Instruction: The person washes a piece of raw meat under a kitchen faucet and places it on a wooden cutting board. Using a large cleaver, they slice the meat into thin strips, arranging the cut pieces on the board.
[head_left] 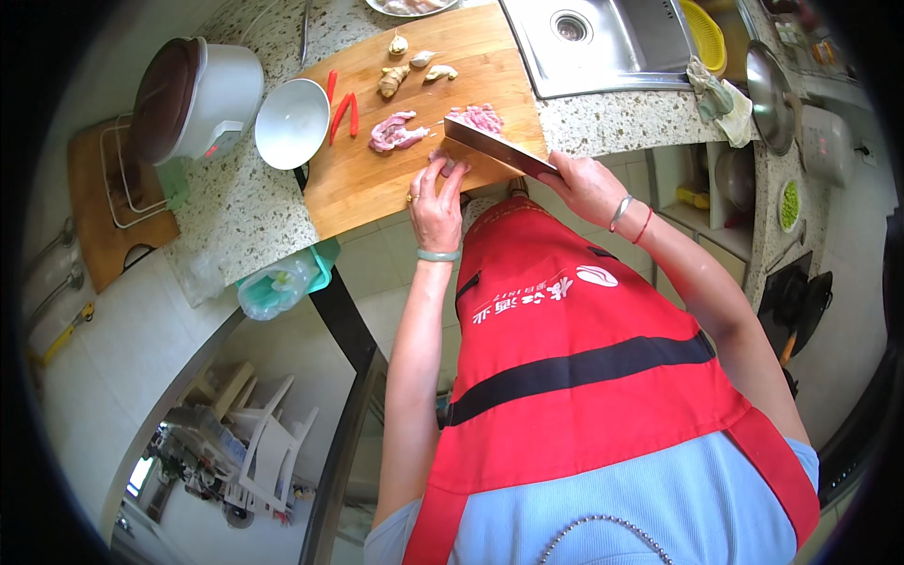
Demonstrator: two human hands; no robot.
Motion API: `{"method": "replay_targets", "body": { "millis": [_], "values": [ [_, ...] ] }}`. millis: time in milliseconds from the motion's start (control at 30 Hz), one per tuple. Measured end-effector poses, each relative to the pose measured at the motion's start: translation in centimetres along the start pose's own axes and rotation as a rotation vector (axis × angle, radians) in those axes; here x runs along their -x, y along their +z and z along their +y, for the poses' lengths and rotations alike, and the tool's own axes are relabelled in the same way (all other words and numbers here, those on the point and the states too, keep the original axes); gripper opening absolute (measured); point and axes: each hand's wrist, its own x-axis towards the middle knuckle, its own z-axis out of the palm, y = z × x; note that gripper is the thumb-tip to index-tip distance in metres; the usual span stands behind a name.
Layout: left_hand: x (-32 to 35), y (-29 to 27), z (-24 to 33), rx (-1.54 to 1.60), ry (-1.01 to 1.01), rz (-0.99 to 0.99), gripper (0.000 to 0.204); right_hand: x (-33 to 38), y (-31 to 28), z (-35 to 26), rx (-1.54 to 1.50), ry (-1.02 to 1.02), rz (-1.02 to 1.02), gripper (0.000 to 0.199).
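My right hand (pixel 586 191) is wrapped round the handle of a cleaver (pixel 499 148), its broad blade angled over the wooden cutting board (pixel 363 193). Beside the blade, the curled fingers of my left hand (pixel 438 212) press a small piece of raw meat (pixel 450 166) onto the board. Chopped pink meat (pixel 480 117) lies on the blade's far side. A larger strip of raw meat (pixel 397 132) rests to the left of it. Farther up the board are ginger pieces (pixel 393 81), garlic (pixel 398 44) and several red chilies (pixel 345 115).
A white bowl (pixel 293 123) stands at the board's left edge, with a rice cooker (pixel 202 99) beyond it. To the right is a steel sink (pixel 617 42) with a yellow basket (pixel 704 36) and a cloth (pixel 723 104). A green bag-lined bin (pixel 282 282) hangs below the counter.
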Motion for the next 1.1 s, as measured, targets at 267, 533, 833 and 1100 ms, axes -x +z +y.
{"method": "replay_targets", "body": {
  "millis": [267, 533, 833, 1100],
  "values": [
    [-0.1, 0.5, 0.6, 0.03, -0.004, 0.011, 0.023, 0.1, 0.2, 0.5, -0.001, -0.021, 0.017, 0.023],
    [-2.6, 1.3, -0.6, -0.051, -0.035, 0.008, 0.01, -0.1, 0.1, 1.1, 0.0, 0.004, 0.059, 0.023],
    [-2.9, -0.4, 0.4, -0.17, 0.08, -0.119, 0.016, 0.4, 0.0, 1.0, -0.052, 0.022, -0.006, 0.024],
    [-4.1, 0.4, -0.2, -0.073, -0.064, -0.068, 0.011, 0.4, -0.2, 0.8, -0.042, 0.032, -0.018, 0.024]
  ]
}}
